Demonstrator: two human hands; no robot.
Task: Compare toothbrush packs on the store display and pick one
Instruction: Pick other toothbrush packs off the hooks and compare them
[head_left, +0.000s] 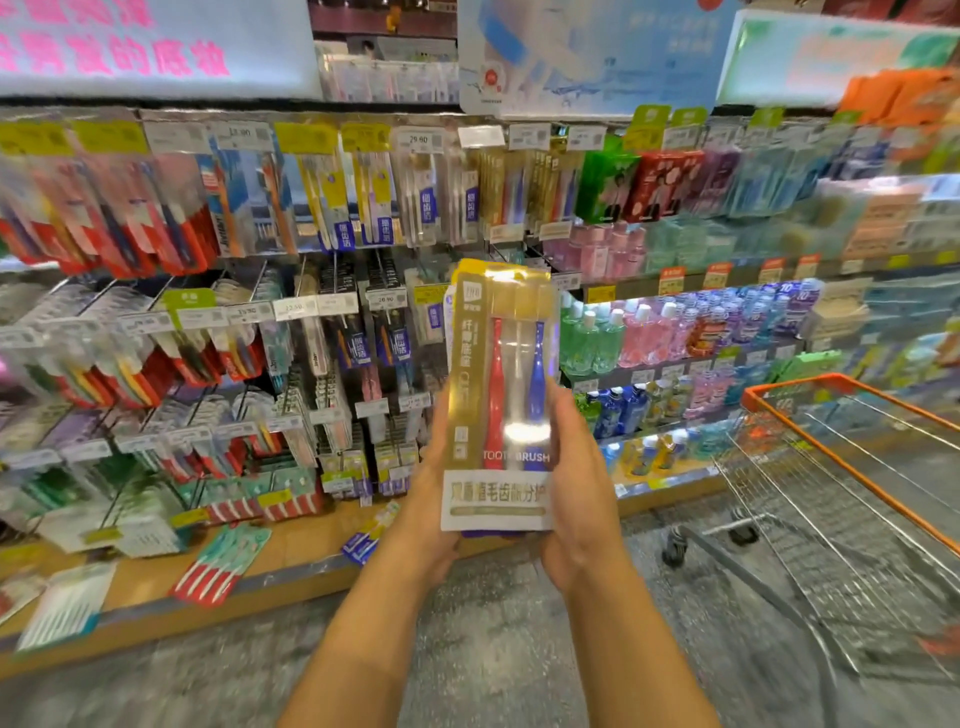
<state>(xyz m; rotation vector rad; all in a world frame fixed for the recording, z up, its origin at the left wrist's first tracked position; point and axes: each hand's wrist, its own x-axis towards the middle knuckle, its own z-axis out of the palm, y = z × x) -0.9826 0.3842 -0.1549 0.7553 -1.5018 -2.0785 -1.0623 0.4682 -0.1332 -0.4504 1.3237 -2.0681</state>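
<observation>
At the right of the frame stands a wire shopping cart (852, 483) with an orange rim, on a grey speckled floor (493, 649). Right of centre, shelves carry rows of mouthwash bottles (649, 338) in green, pink and blue. Upper left hangs a white sign (156, 47) with pink lettering; upper middle, a pale blue poster (597, 57).
</observation>
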